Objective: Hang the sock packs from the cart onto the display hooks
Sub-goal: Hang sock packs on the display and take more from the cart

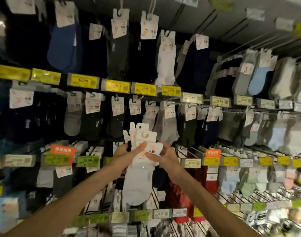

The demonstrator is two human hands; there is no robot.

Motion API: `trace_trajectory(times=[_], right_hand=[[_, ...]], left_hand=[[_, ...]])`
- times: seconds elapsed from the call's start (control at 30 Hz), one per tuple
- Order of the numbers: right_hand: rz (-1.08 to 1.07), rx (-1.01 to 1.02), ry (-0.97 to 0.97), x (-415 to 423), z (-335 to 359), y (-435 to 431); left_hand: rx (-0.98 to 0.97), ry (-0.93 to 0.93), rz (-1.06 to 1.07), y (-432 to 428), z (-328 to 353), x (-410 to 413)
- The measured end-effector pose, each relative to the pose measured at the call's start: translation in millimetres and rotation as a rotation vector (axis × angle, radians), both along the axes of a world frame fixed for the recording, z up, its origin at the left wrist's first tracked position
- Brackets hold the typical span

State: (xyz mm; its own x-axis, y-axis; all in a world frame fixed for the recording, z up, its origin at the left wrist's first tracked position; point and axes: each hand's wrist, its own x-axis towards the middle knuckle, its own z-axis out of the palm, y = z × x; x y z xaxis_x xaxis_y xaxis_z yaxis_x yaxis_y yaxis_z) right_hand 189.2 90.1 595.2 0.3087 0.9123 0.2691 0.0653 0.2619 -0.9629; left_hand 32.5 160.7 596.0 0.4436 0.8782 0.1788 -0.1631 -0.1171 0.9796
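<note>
Left hand [127, 152] grips a fanned bunch of white sock packs [139, 178] by the header cards. Right hand [165, 155] pinches the front card. This bunch is unhung. Display hooks [176, 103] just above the grip are mostly stocked. Cart not in view.

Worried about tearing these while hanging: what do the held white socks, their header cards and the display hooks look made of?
White socks: soft matte knit fabric; they hang limp. Header cards: probably thin white cardstock, flat with punched hang holes. Display hooks: thin dark rods, likely metal wire; finish unclear.
</note>
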Motion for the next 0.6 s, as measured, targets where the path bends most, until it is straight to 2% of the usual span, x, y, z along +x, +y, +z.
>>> trace_trajectory(times=[0.13, 0.33, 0.6], right_hand=[[-0.068, -0.001, 0.109, 10, 9, 10], [-0.122, 0.057, 0.247, 38, 29, 28], [-0.098, 0.282, 0.191, 79, 88, 53]], left_hand=[[-0.016, -0.039, -0.022, 11, 10, 9], [0.003, -0.069, 0.132, 33, 26, 46], [0.099, -0.020, 0.287, 57, 55, 86]])
